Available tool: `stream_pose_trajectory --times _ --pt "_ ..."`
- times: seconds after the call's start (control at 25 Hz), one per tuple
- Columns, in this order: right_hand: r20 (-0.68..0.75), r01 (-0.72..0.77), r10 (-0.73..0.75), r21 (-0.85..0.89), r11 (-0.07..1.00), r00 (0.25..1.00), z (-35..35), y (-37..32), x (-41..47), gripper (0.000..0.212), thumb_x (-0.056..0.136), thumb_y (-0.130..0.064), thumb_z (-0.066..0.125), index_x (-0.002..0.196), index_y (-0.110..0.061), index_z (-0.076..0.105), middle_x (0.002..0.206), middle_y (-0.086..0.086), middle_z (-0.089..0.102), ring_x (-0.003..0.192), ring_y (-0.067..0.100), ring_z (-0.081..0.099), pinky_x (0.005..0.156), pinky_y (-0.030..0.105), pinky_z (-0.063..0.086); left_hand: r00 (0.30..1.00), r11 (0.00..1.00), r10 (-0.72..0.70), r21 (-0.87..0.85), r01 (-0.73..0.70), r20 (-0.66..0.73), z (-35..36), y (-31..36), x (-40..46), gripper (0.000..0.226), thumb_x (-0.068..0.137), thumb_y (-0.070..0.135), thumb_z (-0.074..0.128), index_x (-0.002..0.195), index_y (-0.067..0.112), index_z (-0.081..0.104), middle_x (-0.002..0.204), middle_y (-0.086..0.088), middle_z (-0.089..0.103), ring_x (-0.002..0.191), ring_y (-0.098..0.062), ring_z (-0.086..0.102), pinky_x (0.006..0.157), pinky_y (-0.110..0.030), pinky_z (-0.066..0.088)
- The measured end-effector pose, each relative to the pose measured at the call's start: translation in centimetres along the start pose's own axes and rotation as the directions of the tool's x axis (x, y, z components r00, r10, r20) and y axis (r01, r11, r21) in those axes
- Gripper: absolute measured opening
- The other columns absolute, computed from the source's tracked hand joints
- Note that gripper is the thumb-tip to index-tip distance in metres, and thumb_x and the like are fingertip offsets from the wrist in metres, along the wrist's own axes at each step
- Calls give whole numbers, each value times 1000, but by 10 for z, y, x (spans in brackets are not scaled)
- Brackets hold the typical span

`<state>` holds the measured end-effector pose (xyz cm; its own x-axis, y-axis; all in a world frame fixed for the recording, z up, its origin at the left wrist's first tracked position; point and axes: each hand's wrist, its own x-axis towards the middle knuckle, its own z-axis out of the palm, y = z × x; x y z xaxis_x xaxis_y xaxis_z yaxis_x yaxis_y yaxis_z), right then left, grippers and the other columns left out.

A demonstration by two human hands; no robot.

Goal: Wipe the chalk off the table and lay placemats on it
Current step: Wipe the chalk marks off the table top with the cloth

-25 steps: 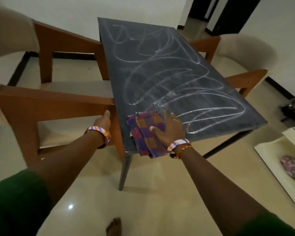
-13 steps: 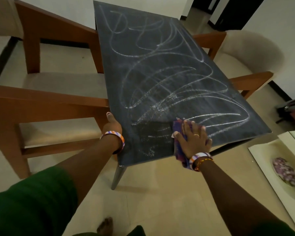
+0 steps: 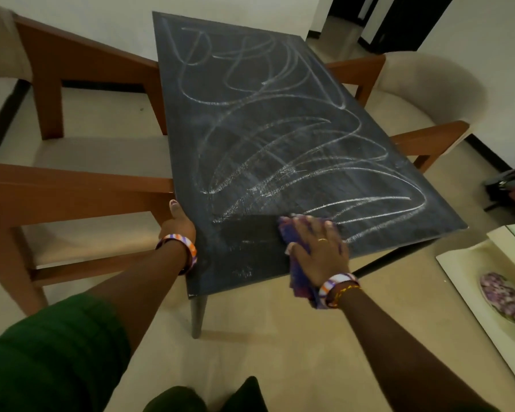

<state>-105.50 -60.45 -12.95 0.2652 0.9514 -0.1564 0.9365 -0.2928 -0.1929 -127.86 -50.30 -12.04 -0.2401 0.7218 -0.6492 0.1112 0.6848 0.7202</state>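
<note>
A purple cloth [image 3: 298, 263] is pressed flat under the right hand [image 3: 317, 251] – fingers straight – on the chalked counter [image 3: 265, 120]; its left edge is gripped by the left hand [image 3: 177, 223].

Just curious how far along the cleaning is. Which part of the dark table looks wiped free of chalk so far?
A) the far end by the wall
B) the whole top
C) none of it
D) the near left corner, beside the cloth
D: the table is dark and nearly chalk-free only left of the cloth under the right hand; scribbles cover the rest.
</note>
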Motion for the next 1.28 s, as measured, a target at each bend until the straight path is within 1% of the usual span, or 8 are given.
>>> stream_pose_trajectory --times 0.12,0.24,0.44,0.52,0.64,0.76,1.04,1.28 --pt "-29 -214 218 100 972 976 -16 31 8 55 98 -40 34 150 -32 15 158 -4 10 146 26 0 116 54 11 1000 1000 2 20 -2 -30 2 2 -2 66 97 55 13 90 -1 48 72 -4 41 65 -20 43 70 -28 36" --pt "-47 -37 39 42 998 998 -7 -23 2 59 92 -34 37 148 -36 18 158 -6 11 146 24 0 116 51 8 998 999 6 54 -3 -70 4 3 -3 63 98 53 12 73 1 37 67 -5 36 61 -18 38 59 -24 31" --pt "76 436 -442 90 896 894 7 -92 -21 60 93 -35 45 147 -39 20 158 -13 10 146 16 -2 115 45 -3 997 999 -11 31 14 -77 7 5 -4 72 97 54 11 123 -2 49 91 -17 54 86 -30 52 80 -34 41" --pt "36 371 -370 -26 928 928 8 -51 -6 64 93 -52 37 149 -40 9 159 -13 3 146 18 -4 116 48 0 996 1000 -4 22 6 -84 8 5 -5 72 98 52 12 128 -5 45 79 -14 48 78 -28 48 83 -36 39" --pt "-74 3 -11 -105 994 997 2 19 18 72 87 -67 13 150 -35 0 159 -4 -3 146 26 -8 115 52 -4 995 999 29 28 -26 -96 12 6 -4 73 99 49 11 129 -8 44 109 -23 56 106 -35 52 98 -39 35" --pt "-50 -102 97 -102 990 994 5 12 20 74 84 -68 3 150 -34 -3 159 2 -9 145 31 -13 115 52 -8 993 1000 -8 9 9 -116 13 9 -1 73 99 49 11 128 -9 45 89 -19 53 93 -31 52 101 -36 35" --pt "74 449 -444 -95 888 893 16 -66 11 65 92 -58 27 149 -39 4 159 -6 -3 146 23 -8 115 41 -7 994 999 -26 -35 22 -103 13 5 -1 73 98 53 12 126 -6 46 88 -15 53 80 -25 51 81 -34 40" --pt "-13 -128 127 -93 987 992 -7 36 26 63 95 -59 20 150 -35 0 159 5 -7 146 29 -7 118 48 1 996 1000 1 -12 -2 -87 10 5 1 72 98 51 12 126 -6 47 70 -8 40 69 -21 44 91 -35 37"
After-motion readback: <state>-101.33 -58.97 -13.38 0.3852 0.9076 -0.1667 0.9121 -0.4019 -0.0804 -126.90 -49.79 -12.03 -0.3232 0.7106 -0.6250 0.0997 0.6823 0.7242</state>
